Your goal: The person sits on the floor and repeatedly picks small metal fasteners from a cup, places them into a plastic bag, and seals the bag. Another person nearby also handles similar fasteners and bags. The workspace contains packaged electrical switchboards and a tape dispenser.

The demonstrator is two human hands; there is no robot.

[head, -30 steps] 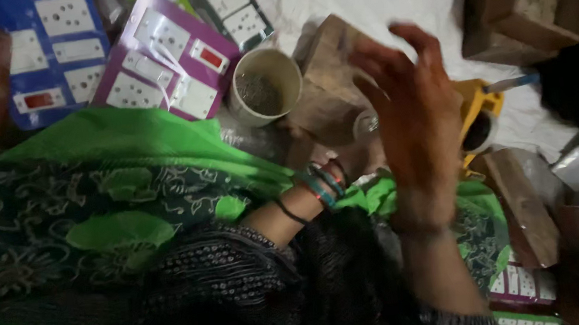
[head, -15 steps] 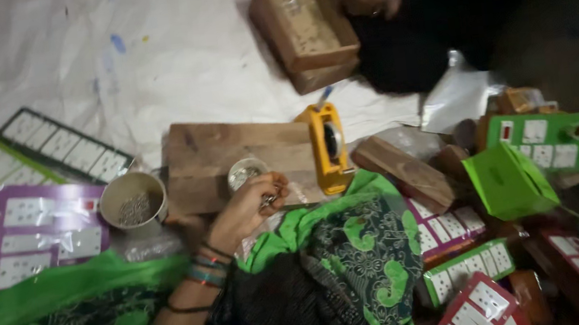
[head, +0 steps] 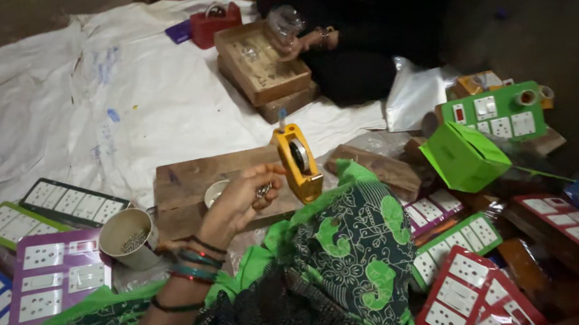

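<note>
Left hand (head: 240,203) is hovering over the wooden board (head: 194,188), fingers curled narrow and pinching a few small metal screws (head: 263,189) at the fingertips; the screws are sitting at the hand's far-right edge — just beside the yellow tool (head: 298,161), which is standing on the board with its long axis running away from the person; a small white cup (head: 214,190) is lying just behind the hand; a paper cup (head: 128,238) holding more metal bits is standing to the left, near the wrist; right hand is not showing — state cannot be told.
</note>
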